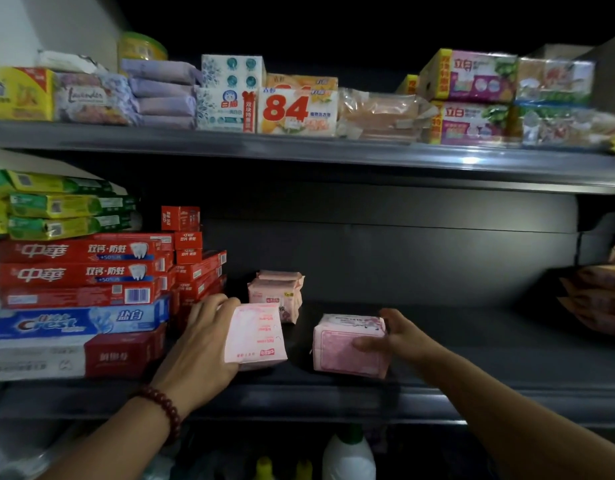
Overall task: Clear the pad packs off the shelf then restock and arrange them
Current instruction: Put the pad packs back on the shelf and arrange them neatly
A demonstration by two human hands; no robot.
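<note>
On the dark middle shelf (472, 344), my left hand (198, 341) grips a pale pink pad pack (256, 336) standing upright, fingers over its top and left side. My right hand (394, 336) grips a darker pink pad pack (347, 346) from its right side, thumb across its front. Behind the left pack sits a small stack of pink pad packs (276, 291), further back on the shelf.
Red and blue toothpaste boxes (81, 292) are stacked at the left of the same shelf. Orange packets (600, 299) lie at the far right. Soap packs (295, 110) fill the upper shelf. A white bottle (347, 455) stands below.
</note>
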